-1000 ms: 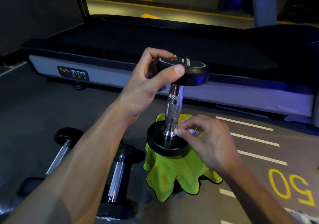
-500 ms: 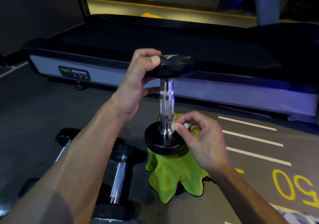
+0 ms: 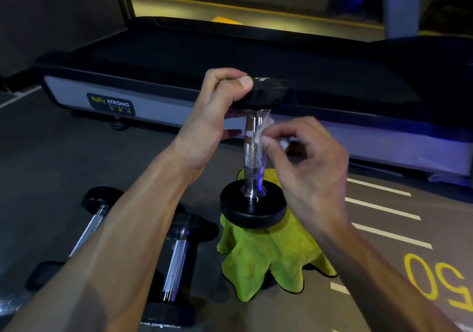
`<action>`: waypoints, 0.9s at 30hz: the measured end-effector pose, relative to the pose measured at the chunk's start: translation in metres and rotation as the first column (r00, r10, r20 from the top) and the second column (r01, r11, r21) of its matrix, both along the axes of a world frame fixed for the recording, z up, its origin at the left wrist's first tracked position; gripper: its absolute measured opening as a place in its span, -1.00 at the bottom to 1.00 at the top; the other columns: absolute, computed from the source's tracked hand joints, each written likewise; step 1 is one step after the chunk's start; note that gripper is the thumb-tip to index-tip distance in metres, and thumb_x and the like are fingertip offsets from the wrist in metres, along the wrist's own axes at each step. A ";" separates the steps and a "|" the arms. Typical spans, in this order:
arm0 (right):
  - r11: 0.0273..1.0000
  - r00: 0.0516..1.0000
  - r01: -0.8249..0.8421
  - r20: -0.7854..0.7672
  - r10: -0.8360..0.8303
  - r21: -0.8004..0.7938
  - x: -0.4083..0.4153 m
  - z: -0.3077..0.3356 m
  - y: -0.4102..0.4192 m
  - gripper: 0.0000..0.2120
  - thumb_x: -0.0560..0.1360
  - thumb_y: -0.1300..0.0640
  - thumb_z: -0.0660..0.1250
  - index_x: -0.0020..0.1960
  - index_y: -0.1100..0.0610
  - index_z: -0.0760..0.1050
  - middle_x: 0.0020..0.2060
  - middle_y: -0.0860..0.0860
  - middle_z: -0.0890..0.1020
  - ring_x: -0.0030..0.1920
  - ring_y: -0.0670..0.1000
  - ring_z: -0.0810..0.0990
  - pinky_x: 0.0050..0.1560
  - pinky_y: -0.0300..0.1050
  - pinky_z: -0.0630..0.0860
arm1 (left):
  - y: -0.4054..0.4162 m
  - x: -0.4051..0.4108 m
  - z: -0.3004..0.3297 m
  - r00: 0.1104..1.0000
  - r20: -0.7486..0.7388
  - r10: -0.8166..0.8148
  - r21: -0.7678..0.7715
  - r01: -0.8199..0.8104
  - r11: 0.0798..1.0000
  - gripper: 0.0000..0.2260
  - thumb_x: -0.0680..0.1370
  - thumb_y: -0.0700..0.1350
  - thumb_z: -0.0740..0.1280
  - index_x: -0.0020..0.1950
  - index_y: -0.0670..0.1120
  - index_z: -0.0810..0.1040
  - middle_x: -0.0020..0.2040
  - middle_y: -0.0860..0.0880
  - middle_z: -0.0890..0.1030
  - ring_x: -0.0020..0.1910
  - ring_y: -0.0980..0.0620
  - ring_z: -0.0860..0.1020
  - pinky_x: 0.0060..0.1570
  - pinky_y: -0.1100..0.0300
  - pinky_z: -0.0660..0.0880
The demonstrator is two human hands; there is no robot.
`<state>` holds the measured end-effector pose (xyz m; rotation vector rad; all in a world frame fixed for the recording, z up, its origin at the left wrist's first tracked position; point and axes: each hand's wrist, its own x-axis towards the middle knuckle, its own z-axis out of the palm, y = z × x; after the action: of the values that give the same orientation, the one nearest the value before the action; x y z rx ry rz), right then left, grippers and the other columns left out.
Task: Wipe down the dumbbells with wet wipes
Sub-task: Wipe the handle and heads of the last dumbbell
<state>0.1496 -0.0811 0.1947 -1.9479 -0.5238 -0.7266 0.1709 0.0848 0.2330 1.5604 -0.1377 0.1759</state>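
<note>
The dumbbell (image 3: 253, 152) stands on end on a green cloth (image 3: 271, 260) on the floor, its chrome handle running straight up and down. The left hand (image 3: 217, 117) is curled over the rim of the top plate to steady it. The right hand (image 3: 304, 163) pinches a small wet wipe (image 3: 263, 131) against the handle's upper part, just left of its fingertips. The unwiped run looks to lie straight below that grip, so I'd expect the stroke to follow the shaft downward.

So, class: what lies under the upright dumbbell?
The upright dumbbell stands on a green cloth, which drapes over something raised above the floor. What that is cannot be seen; the cloth covers it.
</note>
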 end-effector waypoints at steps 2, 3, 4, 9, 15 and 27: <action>0.993 0.999 -0.045 -0.023 0.043 -0.111 -0.012 -0.023 -0.002 -0.95 0.51 0.25 0.51 -0.07 0.13 0.68 -0.13 -0.07 0.65 -0.09 -0.11 0.60 -0.05 -0.16 0.53 | 0.001 -0.001 0.000 1.000 -0.005 0.006 -0.005 -0.006 1.000 -0.72 0.44 0.24 0.32 0.10 0.20 0.50 -0.07 0.29 0.64 -0.01 0.17 0.64 0.14 -0.06 0.52; 0.984 0.997 -0.071 -0.032 0.067 -0.166 -0.019 -0.033 -0.004 -0.95 0.51 0.25 0.52 -0.07 0.14 0.69 -0.12 -0.07 0.65 -0.09 -0.09 0.61 -0.06 -0.12 0.54 | 0.001 -0.001 0.000 1.000 -0.006 0.006 0.002 -0.006 1.000 -0.67 0.39 0.28 0.34 0.10 0.21 0.50 -0.05 0.28 0.64 0.00 0.17 0.64 0.16 -0.07 0.53; 0.975 0.996 -0.088 -0.024 0.085 -0.206 -0.023 -0.038 -0.005 -0.95 0.51 0.26 0.52 -0.07 0.14 0.69 -0.11 -0.07 0.65 -0.08 -0.08 0.61 -0.06 -0.10 0.55 | 0.001 -0.001 0.000 1.000 -0.002 0.007 0.014 -0.007 1.000 -0.63 0.35 0.32 0.33 0.10 0.22 0.50 -0.01 0.27 0.64 0.01 0.17 0.64 0.17 -0.07 0.54; 0.973 0.981 0.059 0.195 -0.015 -0.224 0.002 0.002 0.002 -0.93 0.50 0.32 0.48 -0.05 0.19 0.68 -0.07 0.00 0.65 -0.05 0.00 0.62 0.01 -0.19 0.52 | -0.008 -0.002 0.001 0.999 0.040 0.036 0.073 -0.039 0.997 -0.60 0.38 0.36 0.39 0.12 0.23 0.51 0.12 0.14 0.61 0.19 0.03 0.64 0.21 -0.08 0.60; 0.925 0.991 0.027 0.128 0.024 -0.380 -0.017 -0.035 -0.010 -0.89 0.49 0.32 0.50 -0.01 0.19 0.68 -0.03 -0.01 0.62 -0.04 0.04 0.58 0.07 -0.34 0.41 | -0.014 -0.001 0.003 0.993 0.055 0.100 0.129 -0.106 0.986 -0.54 0.34 0.42 0.40 0.12 0.22 0.50 0.09 0.15 0.62 0.17 0.05 0.63 0.23 -0.04 0.58; 0.923 0.981 0.095 0.194 -0.023 -0.372 -0.023 -0.039 -0.017 -0.69 0.50 0.40 0.41 0.22 0.23 0.65 0.13 0.07 0.63 0.15 0.06 0.57 0.30 -0.30 0.39 | -0.015 -0.003 0.005 0.990 0.023 0.136 0.138 -0.138 0.981 -0.56 0.38 0.42 0.41 0.13 0.22 0.51 0.07 0.17 0.63 0.15 0.06 0.64 0.25 -0.09 0.58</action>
<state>0.1266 -0.0980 0.1561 -2.2753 -0.7691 -0.9045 0.1677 0.0702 0.2379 1.7088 -0.0537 0.2901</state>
